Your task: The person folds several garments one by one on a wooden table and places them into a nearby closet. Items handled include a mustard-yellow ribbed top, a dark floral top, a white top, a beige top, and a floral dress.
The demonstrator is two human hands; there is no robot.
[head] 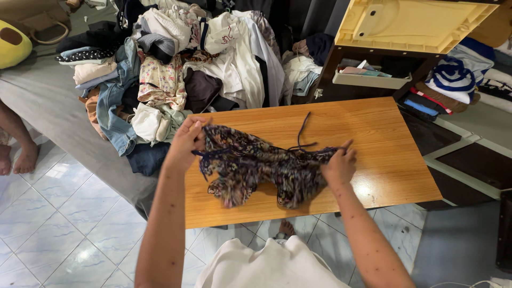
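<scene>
From my remote seat, left to right: a second person's bare feet (18, 157) stand on the pale tiled floor (58, 213) at the far left edge, beside a grey mattress (48, 106). On that mattress a heap of unfolded clothes (181, 64) sprawls toward the far side of the scene, denim, florals and white shirts all tangled together. Near me, the left hand (186, 141) is closed on the left end of a dark patterned garment (261, 165), pinching the cloth and lifting it slightly off the wooden table (384, 160). The garment lies rumpled across the middle of the table, its thin dark straps (303, 133) trailing toward the far edge. The right hand (338, 165) is clamped on the garment's right end, fingers curled into the fabric. I judge the folding barely begun: the piece is only being spread, no crease made, no folded stack shows on the table, and the heap behind is still large. To the far right sit a dark cabinet with a cream drawer (370, 80) and striped fabrics (453, 80).
</scene>
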